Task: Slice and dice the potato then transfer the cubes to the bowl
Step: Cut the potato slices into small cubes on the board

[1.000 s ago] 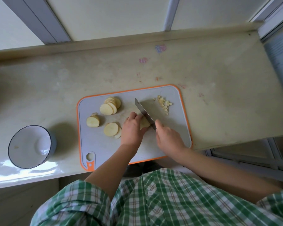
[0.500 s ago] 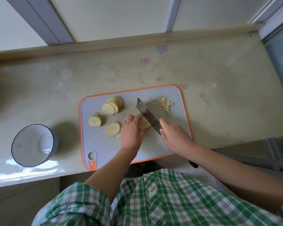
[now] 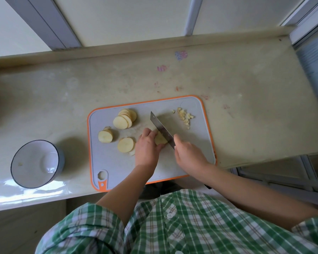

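Left hand (image 3: 147,145): I am curling its fingers over a stack of potato slices (image 3: 160,139) near the middle of the cutting board (image 3: 200,143), pinning it down.
Right hand (image 3: 188,154): I am gripping the knife (image 3: 162,130); the blade is resting against the stack's right side, tip pointing away and leftward.
Loose slices (image 3: 120,122): lying in three groups on the board's left half.
Cubes (image 3: 184,117): sitting in a small heap near the board's far right corner.
Bowl (image 3: 31,162): standing on the counter (image 3: 246,107), left of the board and apart from it.
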A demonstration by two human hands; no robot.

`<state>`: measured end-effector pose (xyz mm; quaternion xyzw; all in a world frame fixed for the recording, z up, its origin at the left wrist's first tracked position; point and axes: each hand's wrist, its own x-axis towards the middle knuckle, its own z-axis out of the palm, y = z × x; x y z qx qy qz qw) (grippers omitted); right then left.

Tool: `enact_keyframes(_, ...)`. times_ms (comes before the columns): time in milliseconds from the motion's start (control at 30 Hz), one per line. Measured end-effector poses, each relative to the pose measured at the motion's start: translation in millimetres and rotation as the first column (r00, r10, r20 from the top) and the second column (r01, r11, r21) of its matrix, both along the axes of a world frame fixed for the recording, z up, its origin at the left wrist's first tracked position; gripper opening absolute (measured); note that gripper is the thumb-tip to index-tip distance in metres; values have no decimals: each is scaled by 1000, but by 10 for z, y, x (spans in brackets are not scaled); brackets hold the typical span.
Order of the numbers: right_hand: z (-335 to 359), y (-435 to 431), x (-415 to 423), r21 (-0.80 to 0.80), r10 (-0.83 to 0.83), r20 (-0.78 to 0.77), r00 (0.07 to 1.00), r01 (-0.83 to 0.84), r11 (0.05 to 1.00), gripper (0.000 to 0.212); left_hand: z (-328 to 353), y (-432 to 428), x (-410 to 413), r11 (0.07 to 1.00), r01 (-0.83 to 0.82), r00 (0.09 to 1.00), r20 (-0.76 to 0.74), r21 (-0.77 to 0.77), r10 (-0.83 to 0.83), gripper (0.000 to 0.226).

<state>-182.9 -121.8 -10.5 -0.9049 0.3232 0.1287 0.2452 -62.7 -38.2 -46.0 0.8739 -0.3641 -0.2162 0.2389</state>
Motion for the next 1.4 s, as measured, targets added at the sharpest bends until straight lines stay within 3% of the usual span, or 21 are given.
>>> enact_keyframes(200,-8,10,-18,-5,-2,37,999,2,1000,24,18,5,1,1000,13,1000,10,16,-13,46)
enact_keyframes(400,84,-96,7,18,-13,95,995,11,1000,36,32,68,11,999,28,1000,8,-24,-28,50)
enact_keyframes(600,158,-80,0,8,75,27,997,-76,997,34,-4,83,13,1000,-14,1000,3,-22,15,40)
enact_keyframes(833,72,16,21,35,34,-6,999,-34,999,43,-14,41,14,998,-53,998,-45,-38,51,30)
enact_keyframes(1400,130,12,21,-1,32,71,997,-32,999,31,-24,175,7,998,-32,999,14,-61,33,35)
